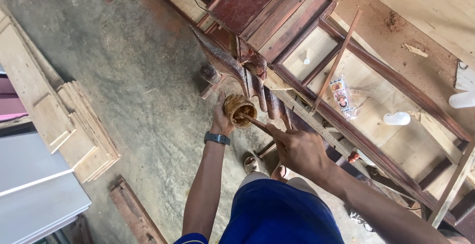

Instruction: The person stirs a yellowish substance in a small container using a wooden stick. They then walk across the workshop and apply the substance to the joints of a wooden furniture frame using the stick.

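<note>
Bare concrete floor [138, 85] lies under a dark red-brown wooden frame [307, 51] set over pale boards, and beside it the left hand [221, 120] has its grip wrapped round a small open tin [239, 109], while the right hand [297, 147] pinches a thin stick [257, 124] whose tip is dipped into it. By the look of it, the stain is on most of the frame already and the pale panels between its rails remain bare. Brown, thick paste smears the tin inside and over its rim.
</note>
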